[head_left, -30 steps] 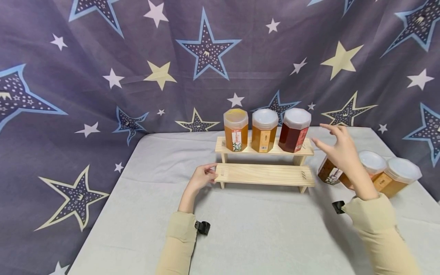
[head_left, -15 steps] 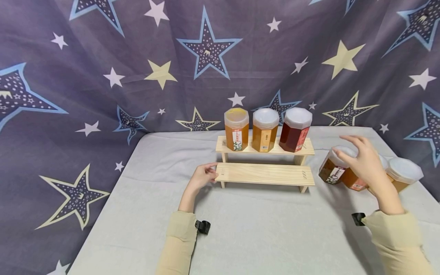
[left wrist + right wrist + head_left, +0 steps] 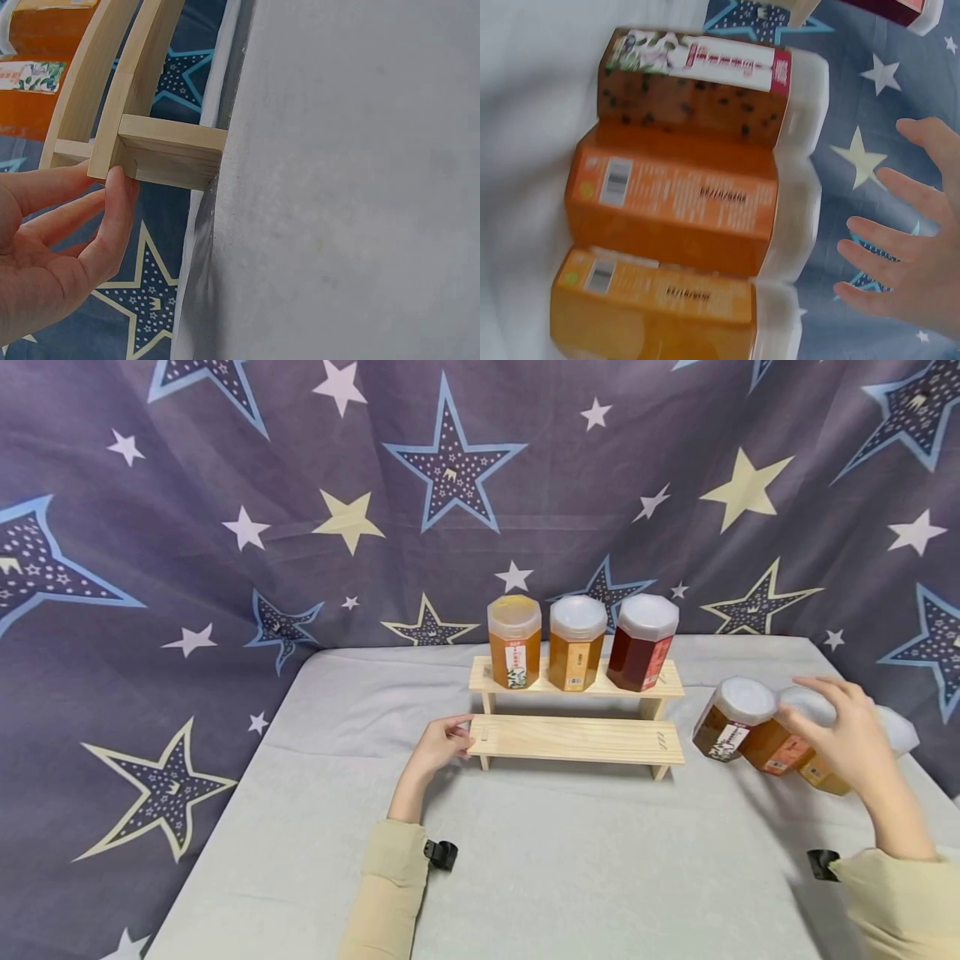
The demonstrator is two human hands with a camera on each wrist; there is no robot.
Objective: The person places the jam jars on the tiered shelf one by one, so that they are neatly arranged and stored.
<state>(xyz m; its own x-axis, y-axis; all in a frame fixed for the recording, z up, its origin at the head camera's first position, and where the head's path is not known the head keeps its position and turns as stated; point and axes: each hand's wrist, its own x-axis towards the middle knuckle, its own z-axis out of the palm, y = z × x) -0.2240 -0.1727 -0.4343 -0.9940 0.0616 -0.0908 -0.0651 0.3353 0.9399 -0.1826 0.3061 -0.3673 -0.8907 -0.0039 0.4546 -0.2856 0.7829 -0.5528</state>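
My left hand (image 3: 437, 747) pinches the left end of the lower board of a two-tier wooden shelf (image 3: 573, 740); in the left wrist view, thumb and fingertips meet at the corner of the board (image 3: 110, 142). Off the shelf's right side stand three lidded octagonal jars in a row: a dark one with specks and a white label (image 3: 697, 94), an orange one (image 3: 675, 202) and an amber one (image 3: 652, 307). Over the lids of the orange and amber jars hovers my right hand (image 3: 851, 739), fingers spread and holding nothing. It partly hides the amber jar in the head view.
Three more jars line the upper tier: an orange jar (image 3: 516, 652), an amber jar (image 3: 574, 652) and a dark red jar (image 3: 636, 652). Pale cloth (image 3: 570, 860) covers the table. A star-patterned curtain (image 3: 570, 485) hangs behind it.
My right hand has moved right and towards me, from beside the dark red jar to over the jars on the table. My left hand keeps its place on the shelf end.
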